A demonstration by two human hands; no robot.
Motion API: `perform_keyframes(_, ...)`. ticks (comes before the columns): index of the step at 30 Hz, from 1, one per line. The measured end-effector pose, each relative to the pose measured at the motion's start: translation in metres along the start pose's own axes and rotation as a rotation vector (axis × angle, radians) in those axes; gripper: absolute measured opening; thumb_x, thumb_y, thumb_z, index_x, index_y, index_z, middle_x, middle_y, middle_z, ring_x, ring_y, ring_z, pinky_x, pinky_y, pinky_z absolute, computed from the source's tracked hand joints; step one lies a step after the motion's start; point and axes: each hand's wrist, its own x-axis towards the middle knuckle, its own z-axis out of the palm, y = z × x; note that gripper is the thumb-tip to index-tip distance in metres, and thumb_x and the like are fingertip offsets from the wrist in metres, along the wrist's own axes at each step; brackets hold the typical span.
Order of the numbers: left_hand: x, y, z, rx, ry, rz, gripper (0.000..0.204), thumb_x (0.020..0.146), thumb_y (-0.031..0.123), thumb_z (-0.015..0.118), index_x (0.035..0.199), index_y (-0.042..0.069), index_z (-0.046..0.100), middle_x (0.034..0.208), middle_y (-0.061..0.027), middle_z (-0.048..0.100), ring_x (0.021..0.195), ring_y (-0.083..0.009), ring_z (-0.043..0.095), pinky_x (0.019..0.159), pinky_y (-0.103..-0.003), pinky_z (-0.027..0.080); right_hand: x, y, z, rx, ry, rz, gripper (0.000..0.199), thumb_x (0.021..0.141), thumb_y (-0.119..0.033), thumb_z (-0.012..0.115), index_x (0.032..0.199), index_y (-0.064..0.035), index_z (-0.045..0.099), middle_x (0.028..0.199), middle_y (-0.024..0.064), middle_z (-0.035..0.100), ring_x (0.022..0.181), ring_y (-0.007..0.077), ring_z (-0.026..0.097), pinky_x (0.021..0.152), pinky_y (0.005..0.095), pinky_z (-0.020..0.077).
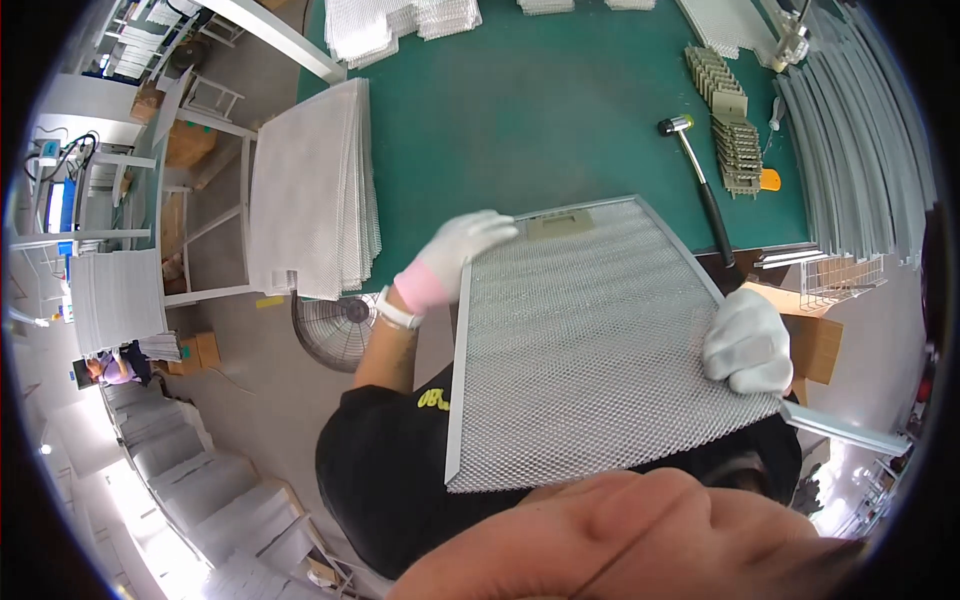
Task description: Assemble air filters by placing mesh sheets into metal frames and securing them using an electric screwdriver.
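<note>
I hold a rectangular metal mesh filter panel (pixel 580 340) with a silver frame in front of my body, over the near edge of the green table (pixel 560 110). My left hand (pixel 455 252), in a white glove with a pink cuff, grips the panel's far left corner. In a white glove too, my right hand (pixel 748 342) clamps the right edge near the lower corner. The panel tilts, its far edge over the table.
A hammer (pixel 700 180) lies on the table at the right, next to rows of small metal clips (pixel 730 120). A stack of mesh sheets (pixel 315 190) sits at the table's left. Long metal strips (pixel 860 140) lie far right. A floor fan (pixel 335 330) stands below left.
</note>
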Motion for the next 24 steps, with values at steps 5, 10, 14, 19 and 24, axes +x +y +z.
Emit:
perform_keyframes(5,-0.012,-0.014,-0.003,0.077,-0.025,-0.083,0.036,0.083,0.011,0.065,0.119,0.008,0.066,0.116,-0.0126,0.067,0.115,-0.0340,0.061,0.099,-0.045,0.047,0.168,0.199,0.112,0.013,0.030,0.018,0.052,0.106,-0.027,0.050,0.058,-0.0079,0.042,0.060,0.0044,0.052,0.048,0.0186,0.051,0.046,0.0381,0.0445)
perform_keyframes(10,-0.026,-0.016,-0.027,0.218,-0.061,-0.160,0.031,0.081,0.001,0.059,0.108,0.010,0.071,0.099,-0.0106,0.067,0.105,-0.0324,0.062,0.095,-0.045,0.048,0.054,0.078,0.047,0.004,0.037,0.041,0.053,0.107,-0.026,0.049,0.057,-0.0088,0.040,0.060,0.0042,0.051,0.047,0.0183,0.050,0.045,0.0385,0.0441)
perform_keyframes(14,0.024,-0.010,-0.041,0.303,-0.158,-0.085,0.029,0.091,0.011,0.057,0.117,0.008,0.070,0.110,-0.0144,0.067,0.114,-0.0349,0.060,0.101,-0.045,0.046,0.071,0.058,0.067,-0.082,0.050,0.129,0.054,0.107,-0.026,0.048,0.056,-0.0094,0.038,0.059,0.0040,0.050,0.046,0.0181,0.049,0.045,0.0389,0.0439)
perform_keyframes(19,0.036,-0.002,0.002,-0.075,-0.361,-0.166,0.054,0.104,0.036,0.051,0.145,0.001,0.050,0.150,-0.0135,0.051,0.142,-0.0333,0.043,0.121,-0.045,0.027,0.089,0.109,0.078,-0.072,0.050,0.118,0.055,0.107,-0.025,0.047,0.055,-0.0103,0.036,0.059,0.0038,0.050,0.045,0.0178,0.048,0.044,0.0393,0.0435)
perform_keyframes(24,0.052,0.014,-0.049,-0.374,-0.304,-0.080,0.051,0.103,0.041,0.048,0.118,-0.003,0.068,0.123,-0.0178,0.067,0.122,-0.0326,0.059,0.108,-0.045,0.042,0.119,0.127,0.089,-0.141,0.041,0.201,0.057,0.107,-0.024,0.046,0.054,-0.0111,0.034,0.058,0.0036,0.049,0.044,0.0175,0.047,0.044,0.0398,0.0432)
